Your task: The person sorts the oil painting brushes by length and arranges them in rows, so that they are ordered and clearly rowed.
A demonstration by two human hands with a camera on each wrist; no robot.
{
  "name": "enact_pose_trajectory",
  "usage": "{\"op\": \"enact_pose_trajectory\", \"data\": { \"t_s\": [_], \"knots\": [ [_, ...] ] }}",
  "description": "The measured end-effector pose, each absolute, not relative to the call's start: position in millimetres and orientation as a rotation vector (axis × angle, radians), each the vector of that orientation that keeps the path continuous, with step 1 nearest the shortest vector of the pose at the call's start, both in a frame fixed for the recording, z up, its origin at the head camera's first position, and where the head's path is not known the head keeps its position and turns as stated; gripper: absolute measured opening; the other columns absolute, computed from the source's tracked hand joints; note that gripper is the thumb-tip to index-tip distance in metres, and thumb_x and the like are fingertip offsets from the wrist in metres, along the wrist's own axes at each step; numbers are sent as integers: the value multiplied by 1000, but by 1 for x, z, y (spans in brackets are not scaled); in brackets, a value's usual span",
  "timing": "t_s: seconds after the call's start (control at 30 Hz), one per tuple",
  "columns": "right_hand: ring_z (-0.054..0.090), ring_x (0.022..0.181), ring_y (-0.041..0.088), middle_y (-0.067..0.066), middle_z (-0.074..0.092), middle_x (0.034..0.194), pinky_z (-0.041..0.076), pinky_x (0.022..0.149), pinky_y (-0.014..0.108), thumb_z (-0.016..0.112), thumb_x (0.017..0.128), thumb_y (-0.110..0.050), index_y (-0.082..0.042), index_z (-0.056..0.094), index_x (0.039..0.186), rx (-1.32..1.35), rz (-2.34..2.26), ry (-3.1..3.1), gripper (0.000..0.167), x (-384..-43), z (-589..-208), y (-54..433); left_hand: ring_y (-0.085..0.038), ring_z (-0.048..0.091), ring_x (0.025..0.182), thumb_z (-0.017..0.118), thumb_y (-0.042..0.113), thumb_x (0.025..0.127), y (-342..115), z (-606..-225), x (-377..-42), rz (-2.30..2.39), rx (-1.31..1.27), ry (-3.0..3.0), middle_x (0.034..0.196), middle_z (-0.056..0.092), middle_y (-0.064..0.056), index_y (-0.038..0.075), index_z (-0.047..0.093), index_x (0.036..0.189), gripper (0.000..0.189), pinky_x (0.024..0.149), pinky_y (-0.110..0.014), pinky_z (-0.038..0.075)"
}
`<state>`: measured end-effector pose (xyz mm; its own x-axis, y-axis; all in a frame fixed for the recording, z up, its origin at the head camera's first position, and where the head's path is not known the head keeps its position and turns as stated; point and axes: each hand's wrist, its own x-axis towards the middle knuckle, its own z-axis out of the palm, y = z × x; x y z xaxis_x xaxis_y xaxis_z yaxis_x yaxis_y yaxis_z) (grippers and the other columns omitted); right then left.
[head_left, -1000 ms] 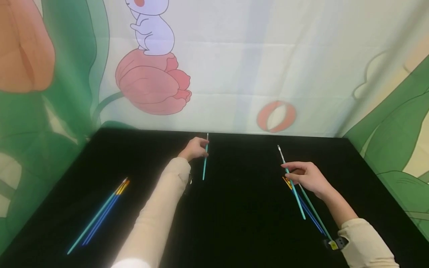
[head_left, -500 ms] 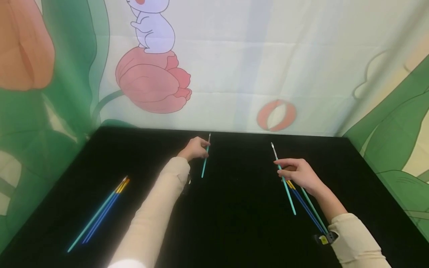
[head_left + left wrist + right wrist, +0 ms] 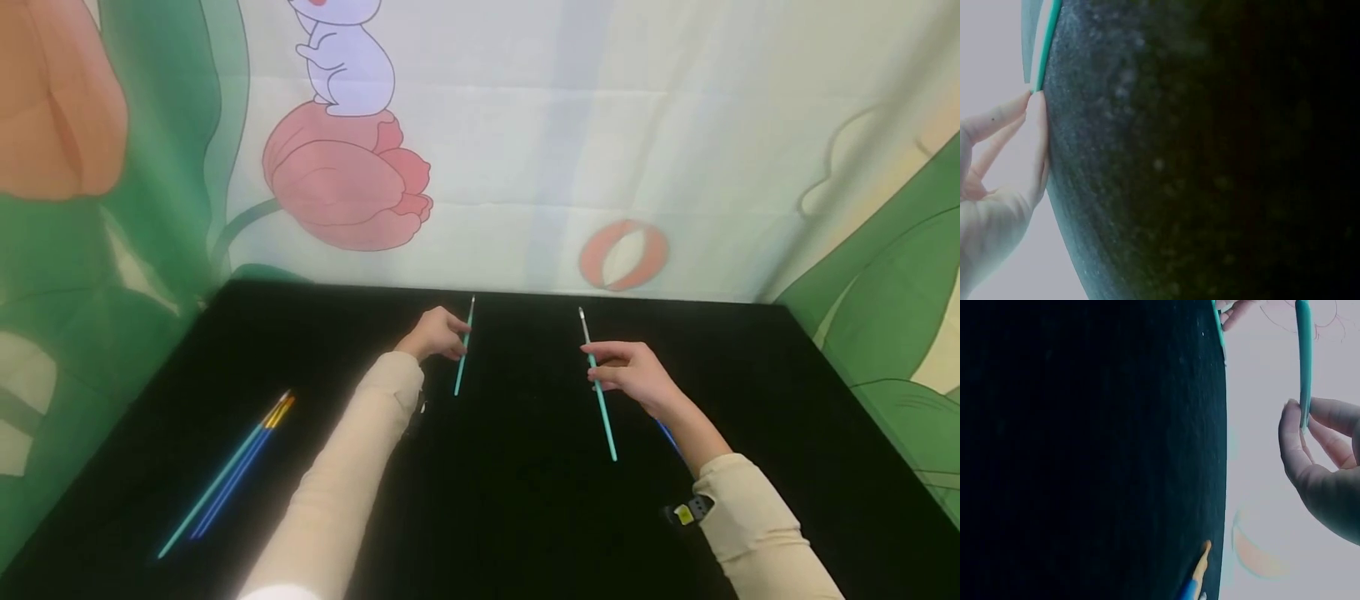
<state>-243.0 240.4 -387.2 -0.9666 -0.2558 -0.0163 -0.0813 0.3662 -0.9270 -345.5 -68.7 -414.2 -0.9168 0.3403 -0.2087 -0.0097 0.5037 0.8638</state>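
Note:
My left hand (image 3: 435,333) pinches a teal paintbrush (image 3: 460,373) between thumb and fingers near the table's far edge, its bristle end pointing away. In the left wrist view that brush (image 3: 1052,28) runs up from the fingertips. To the right, my right hand (image 3: 637,375) pinches a second teal paintbrush (image 3: 606,425) near its metal collar, bristles up and away, handle slanting down toward me. The right wrist view shows this brush's handle (image 3: 1305,353) above the thumb and fingers. A gap separates the two held brushes.
On the left of the black table (image 3: 517,517) lie a teal paintbrush (image 3: 208,493) and blue paintbrushes (image 3: 234,483) side by side. A blue paintbrush (image 3: 666,435) shows partly behind my right forearm. A printed curtain (image 3: 495,150) hangs behind the table.
My right hand has moved left with its teal paintbrush, away from the brushes lying at the right, toward my left hand. The left hand stays nearly in place, its brush tilting slightly.

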Motion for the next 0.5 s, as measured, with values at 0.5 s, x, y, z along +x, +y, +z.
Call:
{"op": "enact_pose_trajectory", "data": {
  "t_s": [0.5],
  "knots": [
    [62,86,19,29,50,112,53,77,32,58,86,-2,6,49,125,-258,-1681,2428,40,-260,-390,214,-22,65,85,61,-6,80,-66,-412,-344,1370,240,2395,116,58,-18,-1,58,118,39,72,-30,54]
  ]
}}
